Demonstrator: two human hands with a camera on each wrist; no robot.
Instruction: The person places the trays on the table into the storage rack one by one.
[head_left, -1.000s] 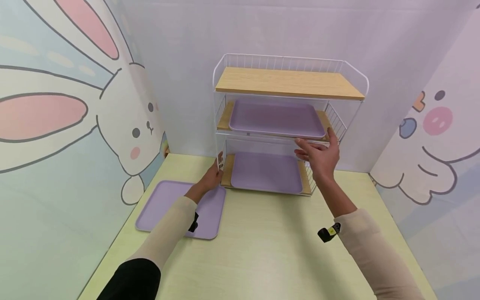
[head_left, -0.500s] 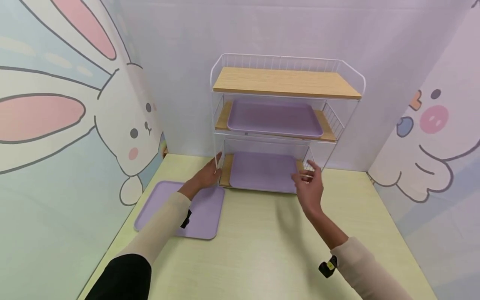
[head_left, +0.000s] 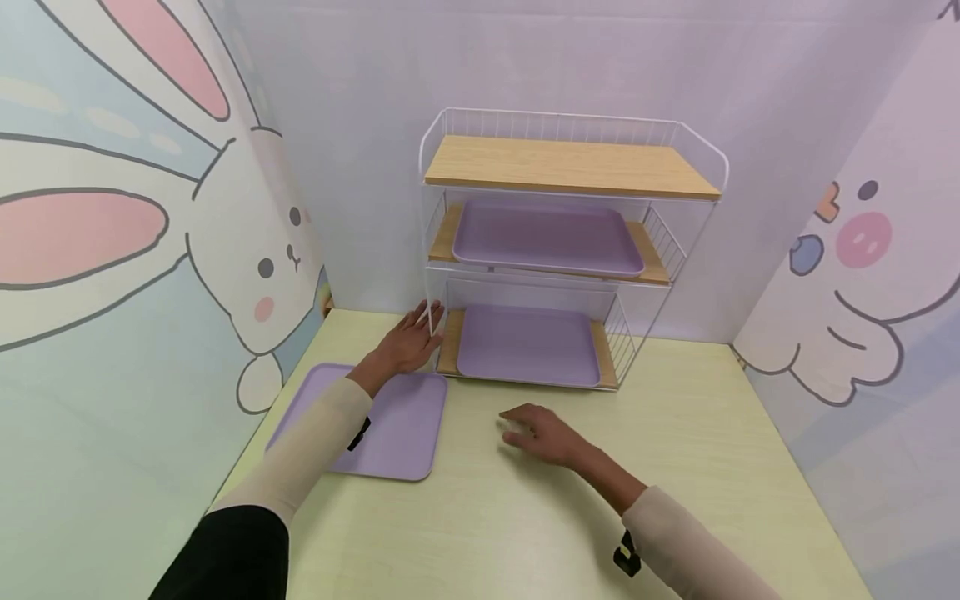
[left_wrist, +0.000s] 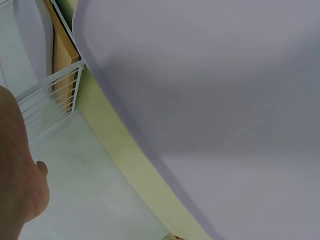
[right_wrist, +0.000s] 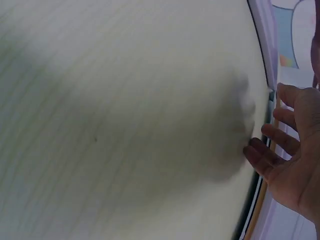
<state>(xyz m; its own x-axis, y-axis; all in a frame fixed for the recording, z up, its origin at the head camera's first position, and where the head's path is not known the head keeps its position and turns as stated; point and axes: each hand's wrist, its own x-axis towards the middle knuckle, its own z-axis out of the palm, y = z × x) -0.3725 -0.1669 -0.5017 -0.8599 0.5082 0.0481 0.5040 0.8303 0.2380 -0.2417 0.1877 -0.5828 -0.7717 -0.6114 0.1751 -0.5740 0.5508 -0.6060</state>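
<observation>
My left hand [head_left: 408,343] is at the lower left side of a white wire rack with wooden shelves [head_left: 562,165], its fingers extended beside the frame. Whether it touches the wire cannot be told. Beneath that forearm, a loose purple tray [head_left: 397,429] lies on the table, filling much of the left wrist view. My right hand [head_left: 546,435] hovers in front of the rack, fingers loosely bent and holding nothing; its fingers [right_wrist: 282,137] show spread in the right wrist view. One purple tray [head_left: 547,239] sits on the middle shelf, another purple tray [head_left: 528,346] on the bottom shelf.
The pale yellow table [head_left: 697,450] extends in front and to the right of the rack. A bare wooden board forms the rack's top shelf. Cloth walls with a cartoon rabbit [head_left: 262,225] and a pig [head_left: 862,242] enclose the table on the sides.
My right hand has come away from the rack's right side, moving down and left over the table. My left hand's fingers have straightened from around the left frame. The trays stay put.
</observation>
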